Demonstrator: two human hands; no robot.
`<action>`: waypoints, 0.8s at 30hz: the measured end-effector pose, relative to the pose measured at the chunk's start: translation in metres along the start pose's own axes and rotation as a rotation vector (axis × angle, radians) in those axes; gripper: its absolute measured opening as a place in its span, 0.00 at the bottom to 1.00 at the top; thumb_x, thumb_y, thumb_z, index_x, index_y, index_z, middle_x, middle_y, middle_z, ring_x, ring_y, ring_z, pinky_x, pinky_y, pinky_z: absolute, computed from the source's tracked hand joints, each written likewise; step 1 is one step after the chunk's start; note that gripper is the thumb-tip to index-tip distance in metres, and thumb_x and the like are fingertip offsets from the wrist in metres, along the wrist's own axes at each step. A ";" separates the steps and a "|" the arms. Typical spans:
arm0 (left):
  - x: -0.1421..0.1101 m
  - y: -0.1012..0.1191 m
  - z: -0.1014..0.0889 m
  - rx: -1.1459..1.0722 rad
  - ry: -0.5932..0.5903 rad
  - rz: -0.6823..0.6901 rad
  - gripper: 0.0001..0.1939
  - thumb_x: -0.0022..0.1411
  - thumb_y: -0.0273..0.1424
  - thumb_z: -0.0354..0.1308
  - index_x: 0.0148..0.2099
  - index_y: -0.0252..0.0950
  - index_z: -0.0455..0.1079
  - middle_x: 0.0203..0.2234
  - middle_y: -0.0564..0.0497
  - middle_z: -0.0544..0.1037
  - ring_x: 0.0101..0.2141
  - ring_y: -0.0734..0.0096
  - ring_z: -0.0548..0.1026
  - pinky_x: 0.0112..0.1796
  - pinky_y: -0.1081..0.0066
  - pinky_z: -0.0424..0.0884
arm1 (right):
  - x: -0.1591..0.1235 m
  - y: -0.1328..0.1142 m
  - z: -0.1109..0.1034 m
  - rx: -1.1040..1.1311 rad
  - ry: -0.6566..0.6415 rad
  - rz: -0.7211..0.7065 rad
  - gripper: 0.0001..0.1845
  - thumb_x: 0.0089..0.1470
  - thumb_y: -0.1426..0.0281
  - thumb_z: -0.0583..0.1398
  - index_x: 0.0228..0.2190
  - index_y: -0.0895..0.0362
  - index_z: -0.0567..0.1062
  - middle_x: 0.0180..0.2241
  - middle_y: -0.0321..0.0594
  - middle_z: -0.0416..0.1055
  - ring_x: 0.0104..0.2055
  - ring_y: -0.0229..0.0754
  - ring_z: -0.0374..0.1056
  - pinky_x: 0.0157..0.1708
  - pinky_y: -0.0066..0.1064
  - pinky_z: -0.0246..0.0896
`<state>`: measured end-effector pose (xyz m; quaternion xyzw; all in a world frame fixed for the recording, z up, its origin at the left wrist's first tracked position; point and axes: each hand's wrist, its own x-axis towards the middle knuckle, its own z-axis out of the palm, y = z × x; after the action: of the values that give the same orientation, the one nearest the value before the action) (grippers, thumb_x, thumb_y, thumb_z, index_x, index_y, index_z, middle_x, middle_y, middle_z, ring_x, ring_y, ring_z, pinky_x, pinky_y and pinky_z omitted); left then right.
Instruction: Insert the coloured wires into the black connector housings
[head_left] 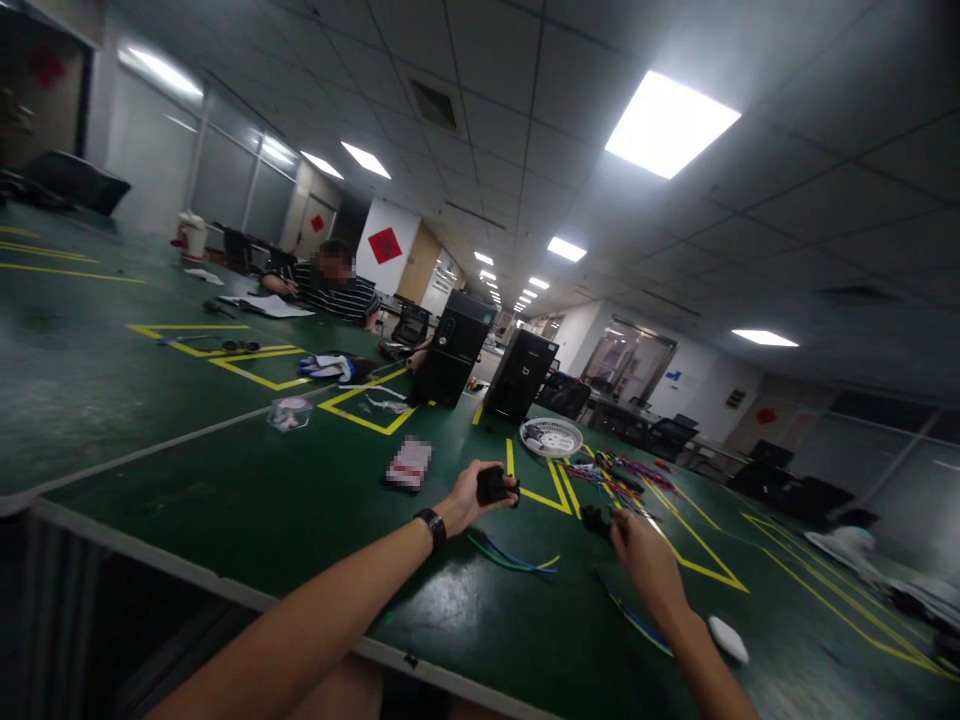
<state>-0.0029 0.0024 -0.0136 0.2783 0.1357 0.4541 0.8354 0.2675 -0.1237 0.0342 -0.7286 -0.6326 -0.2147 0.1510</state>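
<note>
My left hand (471, 497), with a dark watch (432, 528) at its wrist, is closed around a small black part (492, 485) whose kind I cannot make out. Another dark, irregular piece (595, 520) sits at the fingertips of my right hand (637, 550), which pinches it just above the green table (247, 540). Below and between the hands lie thin blue, green and yellow wires (517, 562). More such wires (634, 615) run beside my right forearm.
Coloured wires (615, 478) lie in a heap beyond my right hand, near a round white basket (551, 437). Two black computer towers (454, 348) stand behind. A phone (409, 464) and a white mouse (727, 638) flank my arms. Across the table sits a person (330, 290) in stripes.
</note>
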 end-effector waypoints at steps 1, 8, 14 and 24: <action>0.000 0.000 0.000 0.003 0.005 -0.004 0.14 0.62 0.34 0.46 0.45 0.30 0.64 0.30 0.39 0.78 0.28 0.62 0.78 0.35 0.61 0.74 | 0.004 -0.015 -0.004 0.058 0.039 -0.072 0.17 0.58 0.67 0.50 0.42 0.58 0.74 0.41 0.49 0.75 0.42 0.50 0.71 0.40 0.36 0.63; 0.009 -0.004 -0.007 0.028 0.139 0.091 0.17 0.65 0.40 0.46 0.47 0.31 0.62 0.27 0.44 0.77 0.25 0.65 0.77 0.32 0.63 0.74 | 0.017 -0.125 0.030 0.470 0.040 -0.342 0.16 0.59 0.66 0.51 0.41 0.56 0.76 0.37 0.46 0.77 0.38 0.49 0.74 0.39 0.38 0.67; 0.019 -0.006 -0.014 0.056 0.216 0.165 0.23 0.64 0.48 0.46 0.46 0.32 0.64 0.27 0.48 0.75 0.24 0.71 0.75 0.29 0.68 0.72 | 0.021 -0.153 0.070 0.699 0.062 -0.242 0.18 0.59 0.64 0.52 0.47 0.58 0.72 0.30 0.44 0.78 0.29 0.47 0.74 0.30 0.34 0.68; 0.016 -0.009 -0.011 0.103 0.249 0.133 0.19 0.66 0.44 0.46 0.44 0.33 0.66 0.30 0.46 0.76 0.29 0.70 0.76 0.30 0.71 0.71 | 0.018 -0.153 0.066 0.674 0.078 -0.186 0.15 0.58 0.67 0.53 0.44 0.56 0.75 0.27 0.40 0.77 0.27 0.44 0.73 0.28 0.30 0.65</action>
<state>0.0070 0.0152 -0.0272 0.2707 0.2425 0.5320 0.7648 0.1265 -0.0526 -0.0211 -0.5684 -0.7252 -0.0343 0.3869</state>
